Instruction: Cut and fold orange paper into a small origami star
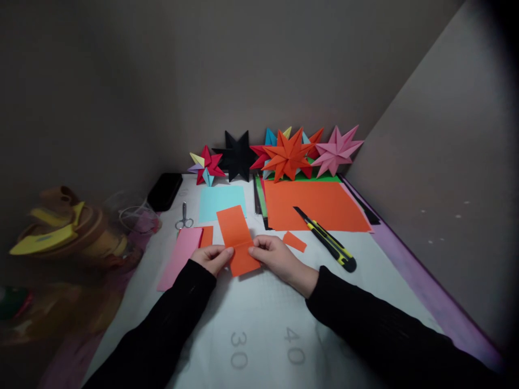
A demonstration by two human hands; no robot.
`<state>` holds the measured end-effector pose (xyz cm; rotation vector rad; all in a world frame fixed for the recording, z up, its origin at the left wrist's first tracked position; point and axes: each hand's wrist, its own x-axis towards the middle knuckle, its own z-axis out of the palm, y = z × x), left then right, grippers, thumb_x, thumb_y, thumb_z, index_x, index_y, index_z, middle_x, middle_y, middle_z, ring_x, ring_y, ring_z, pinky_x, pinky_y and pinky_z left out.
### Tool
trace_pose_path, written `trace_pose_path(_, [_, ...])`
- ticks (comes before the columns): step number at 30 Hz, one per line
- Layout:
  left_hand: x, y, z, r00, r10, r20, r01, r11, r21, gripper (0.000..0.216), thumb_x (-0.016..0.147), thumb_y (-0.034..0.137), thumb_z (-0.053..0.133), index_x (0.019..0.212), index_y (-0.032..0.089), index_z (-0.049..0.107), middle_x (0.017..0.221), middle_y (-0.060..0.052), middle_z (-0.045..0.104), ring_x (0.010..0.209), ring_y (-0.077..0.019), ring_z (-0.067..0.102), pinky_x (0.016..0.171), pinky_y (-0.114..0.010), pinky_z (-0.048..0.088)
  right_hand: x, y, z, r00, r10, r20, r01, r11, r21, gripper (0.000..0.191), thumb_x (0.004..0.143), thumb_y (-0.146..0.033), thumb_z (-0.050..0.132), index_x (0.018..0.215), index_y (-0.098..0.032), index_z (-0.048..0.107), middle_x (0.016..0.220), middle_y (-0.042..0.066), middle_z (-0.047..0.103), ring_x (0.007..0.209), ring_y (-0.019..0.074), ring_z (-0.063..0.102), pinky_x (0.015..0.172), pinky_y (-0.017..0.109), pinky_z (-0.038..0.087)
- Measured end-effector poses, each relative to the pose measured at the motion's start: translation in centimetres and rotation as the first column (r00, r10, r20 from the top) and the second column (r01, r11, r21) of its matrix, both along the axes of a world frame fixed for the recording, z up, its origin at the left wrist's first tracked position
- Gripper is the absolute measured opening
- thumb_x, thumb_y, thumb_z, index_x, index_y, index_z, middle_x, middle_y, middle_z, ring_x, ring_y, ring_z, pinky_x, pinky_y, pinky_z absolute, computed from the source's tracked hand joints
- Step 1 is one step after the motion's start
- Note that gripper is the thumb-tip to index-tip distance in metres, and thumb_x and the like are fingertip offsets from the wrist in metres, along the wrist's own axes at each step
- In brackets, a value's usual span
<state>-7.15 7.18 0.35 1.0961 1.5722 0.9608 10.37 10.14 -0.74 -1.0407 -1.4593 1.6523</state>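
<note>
An orange paper strip (234,226) with a crease across it is held up between my two hands. My left hand (213,258) pinches its left edge near the crease, thumb on top. Opposite, my right hand (275,256) grips the right edge the same way. Just left of my left hand lies pink paper (178,259), partly over an orange piece (206,236). A small orange scrap (294,241) rests to the right of my right hand, and beyond it is a yellow and black utility knife (326,240) with its blade out.
Small scissors (184,218) and light blue paper (217,200) lie further back. Stacked coloured sheets, orange (284,202) on top, are at the back right. Folded paper stars (288,155) stand against the wall. A black phone-like object (165,192) and a cluttered pot (68,232) are at left.
</note>
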Motion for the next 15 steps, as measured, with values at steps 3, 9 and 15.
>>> trace_pose_path(3, [-0.05,-0.02,-0.12,1.0,0.023,-0.003,-0.023,0.999,0.022,0.035,0.061,0.044,0.065,0.068,0.011,0.07,0.058,-0.005,0.065,0.051,-0.0129,0.053,0.05,-0.024,0.041,0.04,0.21,-0.21,0.999,0.023,-0.047,-0.025,0.999,-0.04,0.022,0.074,-0.031,0.057,0.061,-0.015,0.049,0.05,-0.006,0.042,0.045,0.0062,0.037,0.043,0.019,0.028])
trace_pose_path(9, [-0.05,-0.21,-0.29,0.997,-0.046,-0.06,0.049,0.998,0.045,0.033,0.064,0.044,0.062,0.067,0.013,0.071,0.06,-0.005,0.067,0.058,-0.0162,0.058,0.056,-0.025,0.044,0.01,0.22,0.1,0.994,0.028,-0.109,-0.032,0.999,-0.026,0.014,0.072,-0.028,0.06,0.074,-0.015,0.057,0.069,-0.001,0.057,0.06,0.0098,0.052,0.057,0.022,0.041])
trace_pose_path(15, [0.36,-0.49,-0.49,0.991,-0.092,-0.092,0.099,0.993,0.069,0.033,0.066,0.045,0.06,0.068,0.014,0.07,0.061,-0.004,0.067,0.06,-0.0164,0.059,0.057,-0.025,0.044,-0.25,-0.13,0.36,0.998,0.028,-0.061,-0.031,0.998,-0.05,0.017,0.072,-0.028,0.059,0.08,-0.014,0.061,0.077,0.003,0.063,0.067,0.0131,0.057,0.061,0.025,0.045])
